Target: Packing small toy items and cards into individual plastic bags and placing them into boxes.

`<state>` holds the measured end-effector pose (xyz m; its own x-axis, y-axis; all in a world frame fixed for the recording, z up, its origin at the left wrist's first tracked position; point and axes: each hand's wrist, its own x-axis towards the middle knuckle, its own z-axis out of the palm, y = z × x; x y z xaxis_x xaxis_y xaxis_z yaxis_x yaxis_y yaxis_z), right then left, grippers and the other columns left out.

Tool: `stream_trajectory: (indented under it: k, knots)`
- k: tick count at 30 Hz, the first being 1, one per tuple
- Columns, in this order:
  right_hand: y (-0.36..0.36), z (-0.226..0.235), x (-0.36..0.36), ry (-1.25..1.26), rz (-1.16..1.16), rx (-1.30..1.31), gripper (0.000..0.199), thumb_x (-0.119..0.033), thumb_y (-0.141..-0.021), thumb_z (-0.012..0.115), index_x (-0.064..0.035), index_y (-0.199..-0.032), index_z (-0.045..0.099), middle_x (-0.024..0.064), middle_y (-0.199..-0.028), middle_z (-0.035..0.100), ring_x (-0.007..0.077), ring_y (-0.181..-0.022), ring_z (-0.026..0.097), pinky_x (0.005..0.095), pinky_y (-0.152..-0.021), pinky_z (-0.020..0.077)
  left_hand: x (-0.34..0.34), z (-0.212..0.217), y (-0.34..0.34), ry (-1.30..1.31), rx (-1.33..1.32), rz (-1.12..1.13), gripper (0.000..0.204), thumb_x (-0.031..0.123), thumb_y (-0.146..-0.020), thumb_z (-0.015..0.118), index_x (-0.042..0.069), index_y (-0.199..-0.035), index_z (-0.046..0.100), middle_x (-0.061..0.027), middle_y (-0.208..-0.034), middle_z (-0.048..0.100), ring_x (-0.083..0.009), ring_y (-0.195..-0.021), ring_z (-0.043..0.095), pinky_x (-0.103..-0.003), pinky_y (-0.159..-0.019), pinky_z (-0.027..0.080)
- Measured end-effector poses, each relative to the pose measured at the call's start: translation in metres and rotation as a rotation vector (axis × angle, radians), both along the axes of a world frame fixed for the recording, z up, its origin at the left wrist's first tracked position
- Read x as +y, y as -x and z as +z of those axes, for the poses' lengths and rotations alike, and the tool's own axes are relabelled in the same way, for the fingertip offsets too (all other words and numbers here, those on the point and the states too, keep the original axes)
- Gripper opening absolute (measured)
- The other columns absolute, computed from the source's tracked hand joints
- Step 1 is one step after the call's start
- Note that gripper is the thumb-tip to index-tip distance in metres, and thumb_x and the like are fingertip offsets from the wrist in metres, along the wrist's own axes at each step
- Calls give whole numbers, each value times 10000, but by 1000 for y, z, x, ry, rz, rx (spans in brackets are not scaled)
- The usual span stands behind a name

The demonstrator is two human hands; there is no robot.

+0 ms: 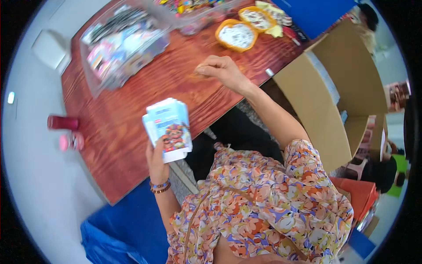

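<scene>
A reddish-brown wood-grained table (107,154) fills the left and middle of the head view, beside a pale wall on the left. At the far left of the table stands a clear plastic bin (93,83) full of packaged items; a second clear bin stands farther off, toward the middle. To its right sit two orange bowls (241,49) of small white pieces. A dark red jar (63,122) is by the left edge, and a large open cardboard box (301,88) stands on the right.

The person's left hand (155,155) is clamped on a stack of flat light-blue printed cartons (166,115), over the table's near edge. The right hand (223,72) is over the middle of the tabletop, fingers curled together against the thumb; whether they pinch something small cannot be told.
</scene>
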<state>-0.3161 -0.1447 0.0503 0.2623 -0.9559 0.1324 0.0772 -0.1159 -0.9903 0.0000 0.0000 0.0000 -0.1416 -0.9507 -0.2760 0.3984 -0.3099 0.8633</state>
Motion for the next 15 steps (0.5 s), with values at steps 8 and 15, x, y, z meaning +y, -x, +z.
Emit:
stream_trajectory:
  k: [8,15]
  knots:
    - [291,28,-51,-200,-635,1098,305,-279,-856,667,20,-886,717,133,-722,696,230,-630,674,369,-621,536,-69,13,108,106,36,223,343,123,-1020,534,-22,-1328,497,-93,-1233,624,-153,-1075,632,-321,-929,508]
    - [398,-1,-88,-163,-383,1681,342,-302,-812,660,-54,-1038,727,236,-1008,711,347,-963,707,464,-817,552,-106,8,155,105,-136,242,359,154,-1016,562,-41,-1313,509,-82,-1203,633,-134,-1015,626,-289,-905,493]
